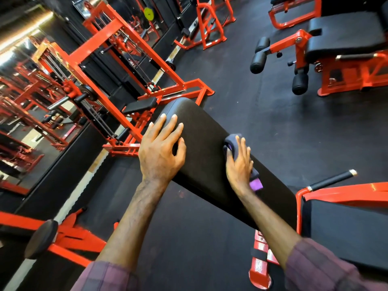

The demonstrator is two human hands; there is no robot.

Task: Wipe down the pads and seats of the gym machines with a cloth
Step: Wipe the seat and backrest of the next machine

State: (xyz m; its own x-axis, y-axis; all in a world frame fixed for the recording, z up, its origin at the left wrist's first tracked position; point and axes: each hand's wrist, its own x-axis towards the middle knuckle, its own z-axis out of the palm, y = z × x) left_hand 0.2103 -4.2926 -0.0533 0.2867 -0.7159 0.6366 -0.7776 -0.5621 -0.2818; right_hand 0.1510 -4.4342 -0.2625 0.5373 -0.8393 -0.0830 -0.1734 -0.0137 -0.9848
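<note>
Here, wiping a long black bench pad (201, 131) in a gym of orange-red machines.

Lying on a slant, long axis running from near right to far left, rounded end pointing far left toward an orange-red machine frame (126, 66). Left hand (161, 150) resting on the pad's left side, fingers spread and mostly straight, thumb curved over the top surface. Right hand (239, 164) pressing a purple cloth (233, 143) onto the pad's right edge, fingers laid over it, cloth bunched past the fingertips and trailing out below the palm. Further right, a black seat (344, 227) in an orange frame; far right, black roller pads (259, 58) on another machine. Black rubber floor (283, 122) below.
</note>
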